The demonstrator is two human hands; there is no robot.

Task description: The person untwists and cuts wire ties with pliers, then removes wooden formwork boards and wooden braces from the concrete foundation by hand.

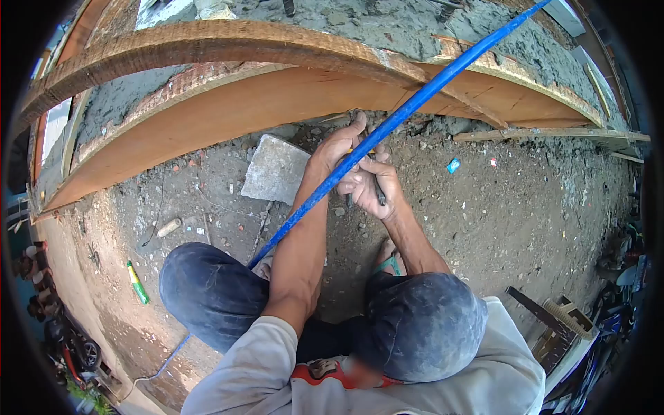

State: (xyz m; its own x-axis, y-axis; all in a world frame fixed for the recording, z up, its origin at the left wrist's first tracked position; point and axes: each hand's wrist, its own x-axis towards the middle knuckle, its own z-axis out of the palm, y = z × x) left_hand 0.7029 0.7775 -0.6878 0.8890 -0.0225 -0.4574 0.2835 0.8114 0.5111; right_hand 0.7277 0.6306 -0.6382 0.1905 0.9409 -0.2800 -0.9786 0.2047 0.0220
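Observation:
My right hand (377, 183) is closed around a pair of pliers, whose dark handles (380, 193) stick out towards me below the fingers. The pliers' jaws are hidden behind the fingers and a blue hose (415, 104). Right against it, my left hand (337, 146) has its thumb raised and its fingers curled; what they hold, if anything, is hidden. A small bit of yellow shows between the hands. The hose slants across in front of both hands. Just beyond them stands the wooden formwork board (277, 104).
Wet grey concrete (346, 24) lies behind the board, with a timber beam (207, 38) across it. A concrete block (275, 169) rests on the dirt left of my hands. A green packet (137, 282) and a blue scrap (453, 165) lie about. Motorbikes (76, 346) stand at far left.

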